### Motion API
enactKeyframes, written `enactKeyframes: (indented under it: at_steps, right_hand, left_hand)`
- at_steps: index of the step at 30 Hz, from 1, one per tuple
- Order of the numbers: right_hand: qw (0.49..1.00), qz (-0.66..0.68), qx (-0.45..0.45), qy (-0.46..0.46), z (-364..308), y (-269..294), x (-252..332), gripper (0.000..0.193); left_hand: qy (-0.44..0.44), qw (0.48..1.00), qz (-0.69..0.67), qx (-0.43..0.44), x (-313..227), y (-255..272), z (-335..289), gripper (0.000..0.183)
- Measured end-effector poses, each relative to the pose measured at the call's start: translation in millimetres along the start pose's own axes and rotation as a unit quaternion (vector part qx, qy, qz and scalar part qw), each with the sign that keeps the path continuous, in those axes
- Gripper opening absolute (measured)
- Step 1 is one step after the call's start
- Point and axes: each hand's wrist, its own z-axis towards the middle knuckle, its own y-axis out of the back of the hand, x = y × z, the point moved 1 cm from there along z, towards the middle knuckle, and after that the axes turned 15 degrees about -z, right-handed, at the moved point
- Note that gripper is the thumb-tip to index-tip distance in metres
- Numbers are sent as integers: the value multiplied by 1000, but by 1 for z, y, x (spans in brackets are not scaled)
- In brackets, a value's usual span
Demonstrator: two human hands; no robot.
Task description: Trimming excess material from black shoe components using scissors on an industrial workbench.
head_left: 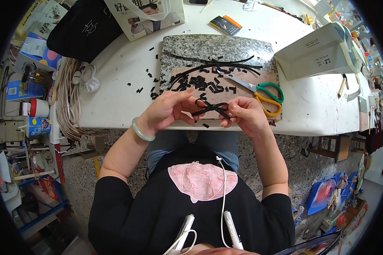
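Between my two hands, above the near edge of the white table, is a black ribbon bow (212, 108) with loops and loose tails. My right hand (244, 112) pinches the bow's right side between thumb and fingers. On the other side, my left hand (170, 108) has its thumb and fingers apart around the bow's left loop; whether they grip it is hard to see. Scissors (259, 91) with one green and one orange handle lie on the board just beyond my right hand. Cut black ribbon pieces (200, 82) are scattered beyond the bow.
Under the scissors is a speckled stone slab (187, 42) with a brownish sheet on it. Long black strips (217, 63) lie across it. A grey box (315, 53) stands at right, a printed paper bag (144, 19) at the back. Beige cords (68, 102) hang at the left edge.
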Motion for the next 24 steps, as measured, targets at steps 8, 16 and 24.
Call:
enactKeyframes:
  at_steps: [8,16,24]
  right_hand:
    - [830,-490,-209,166,-20,34,37,14]
    - [736,-668,-109,7,-31,113,60,51]
    - [940,-315,-131,-1,-61,32,29,57]
  left_hand:
    - [18,904,409,127,-11,-25,18,27]
    - [-6,996,83,-38,-1,-32,16,21]
    - [-121,988,77,-60,12,-33,2,17]
